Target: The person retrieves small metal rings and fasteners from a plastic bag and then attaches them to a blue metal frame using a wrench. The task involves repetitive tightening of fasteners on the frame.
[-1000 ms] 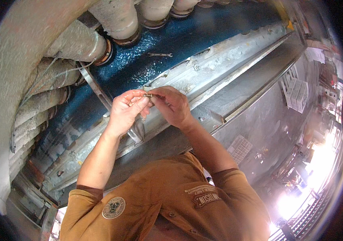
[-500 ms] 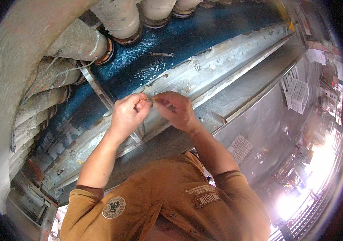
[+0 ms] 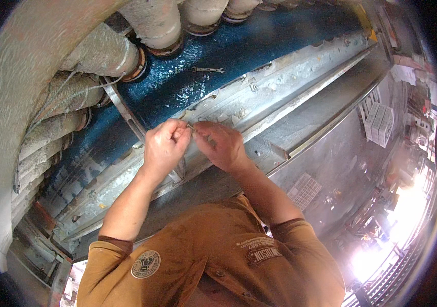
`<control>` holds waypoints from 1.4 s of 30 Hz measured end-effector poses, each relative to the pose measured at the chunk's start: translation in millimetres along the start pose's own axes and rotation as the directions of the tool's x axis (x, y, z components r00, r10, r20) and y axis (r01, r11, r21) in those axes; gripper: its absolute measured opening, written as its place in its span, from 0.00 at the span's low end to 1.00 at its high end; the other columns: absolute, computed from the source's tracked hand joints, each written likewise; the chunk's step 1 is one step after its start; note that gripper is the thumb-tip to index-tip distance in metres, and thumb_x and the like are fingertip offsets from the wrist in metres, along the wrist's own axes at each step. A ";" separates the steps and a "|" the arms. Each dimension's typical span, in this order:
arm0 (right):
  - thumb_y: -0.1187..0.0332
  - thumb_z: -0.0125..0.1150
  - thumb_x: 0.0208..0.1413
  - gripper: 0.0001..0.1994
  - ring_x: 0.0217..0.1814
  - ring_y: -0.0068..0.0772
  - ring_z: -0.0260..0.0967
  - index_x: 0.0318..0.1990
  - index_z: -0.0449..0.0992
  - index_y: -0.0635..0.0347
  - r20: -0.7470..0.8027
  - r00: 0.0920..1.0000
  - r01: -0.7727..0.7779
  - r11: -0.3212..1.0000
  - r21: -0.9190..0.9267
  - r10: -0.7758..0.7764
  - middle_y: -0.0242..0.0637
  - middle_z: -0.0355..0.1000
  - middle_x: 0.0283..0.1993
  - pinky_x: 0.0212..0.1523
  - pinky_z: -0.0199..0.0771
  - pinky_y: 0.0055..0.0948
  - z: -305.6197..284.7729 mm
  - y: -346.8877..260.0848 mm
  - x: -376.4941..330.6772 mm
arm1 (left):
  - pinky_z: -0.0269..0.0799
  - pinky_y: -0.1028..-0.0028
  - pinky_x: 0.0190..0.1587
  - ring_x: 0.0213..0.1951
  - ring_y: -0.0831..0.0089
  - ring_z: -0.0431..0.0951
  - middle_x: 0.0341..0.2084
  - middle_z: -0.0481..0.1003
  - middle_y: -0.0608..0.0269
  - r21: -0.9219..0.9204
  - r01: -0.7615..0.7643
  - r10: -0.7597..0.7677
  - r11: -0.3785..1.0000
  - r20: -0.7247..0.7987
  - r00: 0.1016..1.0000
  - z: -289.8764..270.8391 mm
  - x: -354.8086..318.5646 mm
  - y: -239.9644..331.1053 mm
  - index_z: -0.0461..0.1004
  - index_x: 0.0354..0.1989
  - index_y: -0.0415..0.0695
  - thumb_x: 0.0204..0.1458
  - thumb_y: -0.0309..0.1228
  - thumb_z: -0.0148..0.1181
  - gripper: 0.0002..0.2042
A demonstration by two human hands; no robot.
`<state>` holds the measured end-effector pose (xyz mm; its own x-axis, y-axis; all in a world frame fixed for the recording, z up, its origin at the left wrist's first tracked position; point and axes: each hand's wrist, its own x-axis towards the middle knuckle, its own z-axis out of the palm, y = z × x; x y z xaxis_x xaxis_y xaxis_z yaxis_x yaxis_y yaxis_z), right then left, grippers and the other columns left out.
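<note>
Both hands meet above a pale metal ledge (image 3: 223, 105), fingertips nearly touching. My left hand (image 3: 163, 146) is closed in a pinch with its fingers curled in. Opposite it, my right hand (image 3: 222, 147) also pinches, thumb and fingers bent toward the left hand. Between the fingertips shows a thin, small metal piece (image 3: 191, 127), mostly hidden; it may be a bit of hardware, but its kind is too small to tell. Beyond the hands, an open-end wrench (image 3: 208, 69) lies on a wet-looking blue surface (image 3: 264, 51).
Thick, dusty grey pipes (image 3: 162, 25) line the far and left sides. A metal crossbar (image 3: 122, 108) spans the blue surface left of my hands. White plastic crates (image 3: 379, 124) stand on the floor at right, with a pale grid-like panel (image 3: 305, 190) lower down.
My right hand has shifted slightly and its fingers have turned around the small metal piece. My left hand stays nearly in place; the wrench lies as before.
</note>
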<state>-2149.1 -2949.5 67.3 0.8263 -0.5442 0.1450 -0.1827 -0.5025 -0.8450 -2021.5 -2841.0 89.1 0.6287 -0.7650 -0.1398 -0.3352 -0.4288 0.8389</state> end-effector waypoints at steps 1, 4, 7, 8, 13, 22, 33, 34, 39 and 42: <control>0.73 0.63 0.47 0.10 0.34 0.36 0.76 0.39 0.75 0.61 -0.010 1.000 -0.014 1.000 0.016 0.014 0.39 0.76 0.36 0.32 0.76 0.28 1.7 0.4 -1.0 | 0.70 0.77 0.28 0.22 0.76 0.73 0.19 0.73 0.61 0.007 -0.015 0.015 1.000 -0.009 1.000 0.8 0.2 0.0 0.75 0.30 0.37 0.45 0.24 0.61 0.05; 0.74 0.63 0.46 0.09 0.33 0.40 0.76 0.38 0.75 0.59 -0.027 0.996 -0.078 0.992 0.101 0.081 0.40 0.76 0.35 0.32 0.75 0.31 6.1 1.8 0.5 | 0.71 0.77 0.29 0.23 0.76 0.74 0.21 0.74 0.60 0.007 -0.051 0.051 0.999 -0.004 0.999 0.7 0.5 0.6 0.74 0.30 0.37 0.47 0.25 0.60 0.05; 0.74 0.63 0.46 0.09 0.34 0.41 0.75 0.37 0.74 0.58 -0.019 0.995 -0.094 0.990 0.107 0.097 0.40 0.76 0.35 0.33 0.75 0.33 2.0 -1.2 4.0 | 0.71 0.78 0.30 0.26 0.77 0.75 0.24 0.75 0.61 -0.212 0.058 -0.044 0.976 0.070 0.997 -2.6 0.9 1.0 0.74 0.32 0.37 0.52 0.26 0.57 0.05; 0.74 0.63 0.46 0.09 0.35 0.41 0.75 0.37 0.74 0.58 -0.016 0.996 -0.091 0.992 0.093 0.093 0.40 0.76 0.35 0.34 0.75 0.33 -0.2 -2.4 4.6 | 0.71 0.78 0.30 0.26 0.77 0.75 0.25 0.75 0.62 -0.382 0.177 -0.141 0.907 0.121 0.983 -0.7 0.2 -4.0 0.73 0.33 0.37 0.54 0.27 0.56 0.05; 0.75 0.64 0.46 0.11 0.37 0.37 0.76 0.39 0.75 0.59 -0.042 0.999 0.027 0.992 0.122 -0.022 0.40 0.76 0.37 0.36 0.76 0.29 0.5 3.5 4.7 | 0.66 0.81 0.24 0.22 0.81 0.70 0.25 0.74 0.65 -0.722 0.395 -0.250 0.568 0.305 0.919 2.7 5.2 -17.5 0.71 0.37 0.40 0.57 0.29 0.54 0.06; 0.72 0.63 0.49 0.10 0.36 0.32 0.75 0.41 0.76 0.59 0.110 0.993 -0.081 0.957 0.279 0.052 0.37 0.74 0.35 0.34 0.75 0.27 -1.1 4.8 22.9 | 0.61 0.84 0.20 0.19 0.83 0.68 0.23 0.73 0.66 -0.691 0.649 -0.175 0.319 0.630 0.757 -8.5 17.4 -34.4 0.72 0.36 0.40 0.55 0.31 0.57 0.07; 0.71 0.61 0.52 0.11 0.30 0.23 0.70 0.42 0.75 0.65 0.092 0.917 -0.353 0.680 0.643 0.389 0.38 0.74 0.30 0.30 0.71 0.25 82.1 113.4 109.0 | 0.66 0.81 0.24 0.23 0.80 0.71 0.25 0.74 0.65 -0.538 0.577 -0.387 0.614 0.432 0.815 8.3 101.8 -105.6 0.71 0.35 0.43 0.58 0.40 0.51 0.12; 0.70 0.61 0.51 0.12 0.30 0.23 0.70 0.42 0.75 0.66 0.135 0.880 -0.409 0.581 0.703 0.456 0.38 0.74 0.30 0.30 0.71 0.24 83.9 117.1 123.1 | 0.67 0.79 0.25 0.25 0.78 0.73 0.27 0.74 0.65 -0.594 0.576 -0.440 0.561 0.375 0.816 9.5 112.5 -113.0 0.71 0.36 0.44 0.58 0.40 0.52 0.12; 0.65 0.59 0.51 0.14 0.27 0.22 0.70 0.39 0.76 0.67 0.110 0.956 -0.293 0.881 0.372 0.272 0.39 0.74 0.28 0.30 0.71 0.22 93.2 147.9 170.3 | 0.71 0.74 0.32 0.35 0.68 0.77 0.33 0.74 0.61 -0.803 0.569 -0.624 0.179 0.355 0.697 29.8 165.0 -138.9 0.68 0.45 0.44 0.58 0.42 0.50 0.15; 0.63 0.58 0.50 0.15 0.29 0.25 0.72 0.38 0.77 0.68 0.119 0.905 -0.399 0.721 0.566 0.408 0.39 0.76 0.28 0.33 0.72 0.24 103.0 161.6 177.7 | 0.73 0.72 0.36 0.40 0.65 0.76 0.39 0.73 0.57 -0.873 0.484 -0.555 0.058 0.374 0.743 44.5 184.6 -151.1 0.66 0.49 0.43 0.59 0.43 0.49 0.17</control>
<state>-1976.9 -3058.2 -96.5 0.7370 -0.6175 -0.2747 -0.1601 0.2353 -0.9586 -1886.0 -2938.9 -86.9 0.3903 -0.5099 -0.7666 0.8975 0.0248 0.4404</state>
